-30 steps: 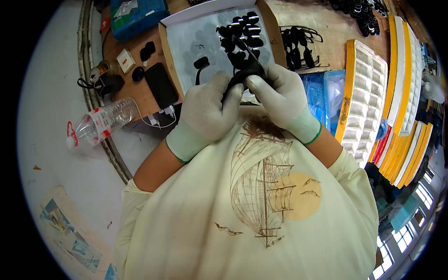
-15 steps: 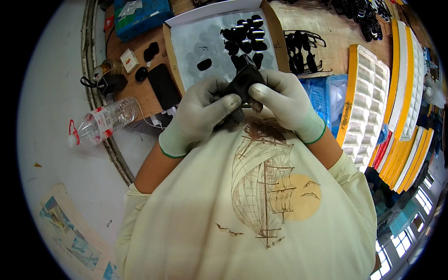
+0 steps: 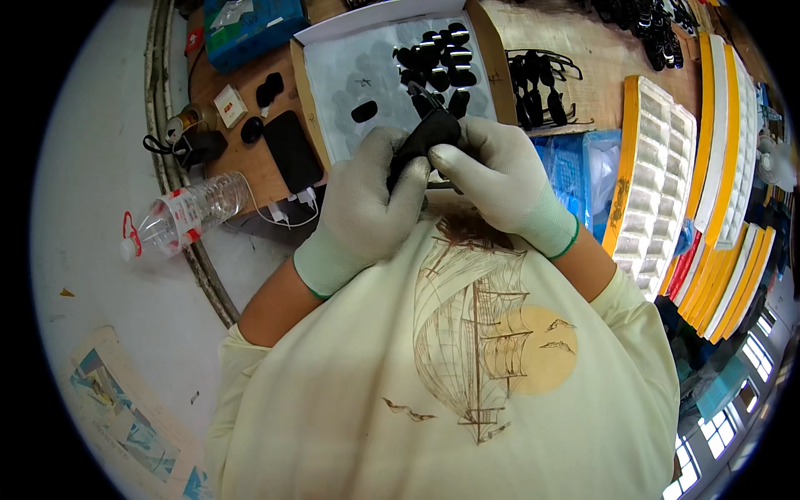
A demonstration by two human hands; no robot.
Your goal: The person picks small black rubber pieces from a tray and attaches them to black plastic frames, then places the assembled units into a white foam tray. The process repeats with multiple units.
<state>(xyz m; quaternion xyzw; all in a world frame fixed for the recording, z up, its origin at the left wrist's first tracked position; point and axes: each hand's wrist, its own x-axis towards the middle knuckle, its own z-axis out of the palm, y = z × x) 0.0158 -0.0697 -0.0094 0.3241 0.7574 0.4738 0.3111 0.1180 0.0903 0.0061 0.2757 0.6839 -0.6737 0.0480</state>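
Both my hands wear pale grey gloves with green cuffs. Between them is a pair of black sunglasses [image 3: 435, 133], tilted, with a thin arm pointing up and away. My left hand [image 3: 367, 196] is closed on its left side, thumb pressed against it. My right hand [image 3: 500, 171] pinches the right side with thumb and fingers; the fingertips behind are hidden. Just beyond lies a shallow cardboard box [image 3: 317, 125] lined with pale paper. Several loose dark lenses [image 3: 437, 58] are heaped at its right, and a single dark lens [image 3: 364, 111] lies apart.
Right of the box lie more black sunglasses [image 3: 533, 92]. White compartment trays with yellow edges [image 3: 654, 183] stand further right, by a blue plastic bag [image 3: 575, 171]. At left are a phone [image 3: 292, 150], a small box [image 3: 231, 107] and a clear bottle [image 3: 187, 218].
Both hands have shifted slightly, the left one turning more upright and closer to the right. The sunglasses have turned, so a thin arm now shows at the top.
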